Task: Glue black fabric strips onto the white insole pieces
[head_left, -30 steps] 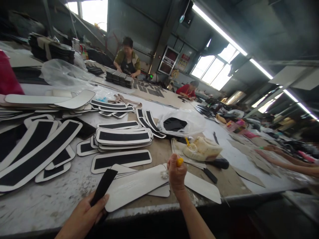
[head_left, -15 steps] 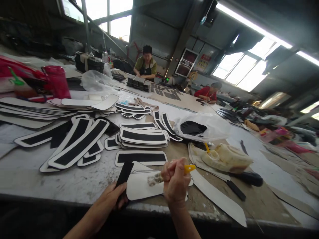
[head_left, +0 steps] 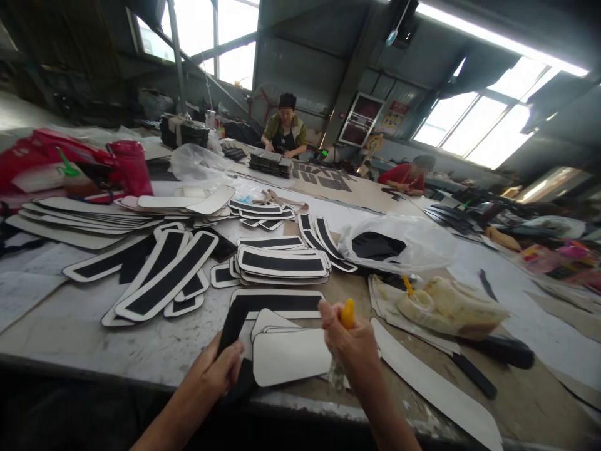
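Observation:
My left hand (head_left: 216, 369) is closed on a black strip (head_left: 236, 319) near the table's front edge. Beside it lies a small pile of white curved pieces (head_left: 291, 358), the top one bare. My right hand (head_left: 350, 338) grips a brush with a yellow handle (head_left: 348, 313); its bristles point down, blurred, over the right end of that pile. Just behind, a white piece with a black strip on it (head_left: 305, 302) lies flat. Farther back is a stack of similar pieces (head_left: 282, 262). A long white piece (head_left: 436, 382) lies right of my right hand.
More white and black pieces (head_left: 166, 275) overlap at the left. On the right are a stained yellowish container (head_left: 462, 304), a black-handled tool (head_left: 504, 351) and a plastic bag (head_left: 422, 244). A pink cup (head_left: 131, 169) stands back left. Two people (head_left: 285, 128) sit at the far side.
My right hand has moved right with the brush, which has gone from the top white piece's middle to its right end and turned more upright. The view has shifted slightly left.

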`<state>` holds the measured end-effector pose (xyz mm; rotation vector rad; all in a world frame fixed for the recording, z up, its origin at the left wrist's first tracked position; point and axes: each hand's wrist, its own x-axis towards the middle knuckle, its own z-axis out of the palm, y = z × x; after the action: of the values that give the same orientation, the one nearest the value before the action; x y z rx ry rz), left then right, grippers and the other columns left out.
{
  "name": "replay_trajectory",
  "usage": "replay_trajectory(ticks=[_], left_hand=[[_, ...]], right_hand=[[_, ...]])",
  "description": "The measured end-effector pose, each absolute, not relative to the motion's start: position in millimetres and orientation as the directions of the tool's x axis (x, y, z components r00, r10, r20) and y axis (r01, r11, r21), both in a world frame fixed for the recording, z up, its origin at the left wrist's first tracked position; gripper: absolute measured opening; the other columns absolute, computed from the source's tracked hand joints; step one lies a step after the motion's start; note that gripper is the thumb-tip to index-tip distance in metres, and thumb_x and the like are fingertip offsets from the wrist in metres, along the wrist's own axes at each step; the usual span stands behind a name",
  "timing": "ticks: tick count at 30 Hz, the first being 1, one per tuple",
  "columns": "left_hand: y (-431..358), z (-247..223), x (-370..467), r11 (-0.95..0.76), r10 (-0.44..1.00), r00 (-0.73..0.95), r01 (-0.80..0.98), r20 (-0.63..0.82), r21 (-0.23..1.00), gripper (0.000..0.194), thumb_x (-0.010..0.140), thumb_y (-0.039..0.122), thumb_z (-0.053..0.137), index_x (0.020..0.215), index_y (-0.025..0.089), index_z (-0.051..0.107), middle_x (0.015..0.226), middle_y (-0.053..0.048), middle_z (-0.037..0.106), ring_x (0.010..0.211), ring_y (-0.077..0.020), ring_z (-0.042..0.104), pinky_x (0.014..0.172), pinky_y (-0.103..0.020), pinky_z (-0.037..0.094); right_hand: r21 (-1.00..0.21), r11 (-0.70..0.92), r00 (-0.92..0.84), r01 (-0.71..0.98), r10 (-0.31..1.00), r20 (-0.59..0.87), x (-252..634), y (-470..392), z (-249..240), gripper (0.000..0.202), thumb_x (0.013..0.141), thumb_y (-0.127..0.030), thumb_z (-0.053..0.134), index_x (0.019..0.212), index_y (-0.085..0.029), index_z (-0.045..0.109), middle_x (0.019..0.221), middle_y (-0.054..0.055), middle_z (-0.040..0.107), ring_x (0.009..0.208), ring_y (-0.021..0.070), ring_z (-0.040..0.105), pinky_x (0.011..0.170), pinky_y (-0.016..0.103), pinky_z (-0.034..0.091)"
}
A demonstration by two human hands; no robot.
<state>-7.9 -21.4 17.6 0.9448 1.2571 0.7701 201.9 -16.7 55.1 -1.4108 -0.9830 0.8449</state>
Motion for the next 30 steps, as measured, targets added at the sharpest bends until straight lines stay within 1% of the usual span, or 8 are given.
replay_trajectory(ticks=[3,6,9,13,19,22,26,30], left_hand=[[-28.1,38.4,-10.6,0.512,0.796,0.378,-0.003,-0.473,0.859,0.039,0.079,0.055,0.047,0.076,0.016,0.057,0.056,0.003,0.047,0.051,-0.0088,0.036,0.048,-0.019,0.027],[-34.4,45.8,-6.6,0.508,0.708,0.531,0.074,-0.465,0.858,0.041,0.081,0.054,0.044,0.081,0.015,0.058,0.055,0.001,0.051,0.047,-0.0075,0.038,0.044,-0.018,0.025],[-36.7,37.7,0.6,0.507,0.677,0.576,0.086,-0.458,0.858,0.045,0.078,0.058,0.047,0.091,0.016,0.056,0.061,-0.001,0.057,0.044,-0.0085,0.044,0.041,-0.019,0.027],[-38.0,24.3,12.0,0.507,0.683,0.59,0.043,-0.431,0.861,0.05,0.069,0.063,0.055,0.082,0.015,0.057,0.061,-0.004,0.062,0.042,-0.0103,0.048,0.037,-0.02,0.032],[-47.2,21.7,27.9,0.533,0.72,0.52,0.011,-0.461,0.846,0.044,0.068,0.056,0.061,0.075,0.013,0.058,0.06,-0.005,0.064,0.041,-0.0096,0.05,0.037,-0.018,0.036],[-52.6,14.9,31.8,0.537,0.725,0.511,0.001,-0.462,0.843,0.044,0.065,0.057,0.064,0.072,0.014,0.057,0.061,-0.005,0.065,0.041,-0.0108,0.052,0.037,-0.02,0.039],[-58.1,4.8,35.3,0.548,0.723,0.5,0.004,-0.477,0.836,0.045,0.064,0.058,0.064,0.068,0.015,0.055,0.062,-0.005,0.065,0.043,-0.0127,0.055,0.04,-0.021,0.041],[-63.6,-1.4,38.8,0.548,0.712,0.512,0.022,-0.48,0.836,0.045,0.066,0.058,0.063,0.069,0.014,0.057,0.063,-0.007,0.066,0.048,-0.014,0.058,0.046,-0.023,0.045]], right_hand=[[-0.993,-0.115,0.084,0.033,0.99,-0.111,181.9,-20.9,55.6,0.032,0.067,-0.043,0.073,0.069,-0.015,0.057,0.05,-0.007,0.039,0.042,0.0067,0.032,0.036,0.017,0.024],[-0.991,-0.13,-0.017,-0.04,0.991,-0.129,164.3,-28.0,48.6,0.026,0.068,-0.037,0.071,0.071,-0.016,0.057,0.053,-0.007,0.042,0.043,0.0068,0.033,0.037,0.017,0.026],[-0.998,-0.068,0.019,0.004,0.998,-0.068,163.1,-36.9,42.5,0.025,0.075,-0.037,0.064,0.064,-0.016,0.054,0.05,-0.007,0.041,0.043,0.0072,0.033,0.039,0.018,0.026],[-0.995,-0.058,0.054,0.082,0.997,-0.054,172.5,-47.9,37.8,0.027,0.08,-0.04,0.058,0.066,-0.017,0.056,0.05,-0.006,0.039,0.04,0.0074,0.03,0.037,0.019,0.024],[-0.989,-0.147,0.233,0.027,0.963,-0.137,179.3,-62.7,21.8,0.036,0.073,-0.044,0.063,0.058,-0.018,0.043,0.048,-0.007,0.035,0.044,0.0079,0.029,0.039,0.02,0.025],[-0.987,-0.157,0.336,0.04,0.932,-0.135,190.8,-70.0,9.9,0.039,0.075,-0.048,0.061,0.057,-0.018,0.045,0.047,-0.007,0.037,0.041,0.0075,0.03,0.038,0.02,0.025],[-0.97,-0.217,0.475,-0.109,0.846,-0.242,204.7,-77.6,4.5,0.038,0.071,-0.052,0.065,0.065,-0.018,0.049,0.05,-0.005,0.048,0.037,0.0085,0.04,0.036,0.02,0.03],[-0.929,-0.096,0.529,-0.358,0.799,-0.287,210.1,-78.1,17.7,0.037,0.066,-0.048,0.071,0.078,-0.018,0.054,0.074,0.002,0.061,0.06,0.0175,0.059,0.043,0.023,0.044]])
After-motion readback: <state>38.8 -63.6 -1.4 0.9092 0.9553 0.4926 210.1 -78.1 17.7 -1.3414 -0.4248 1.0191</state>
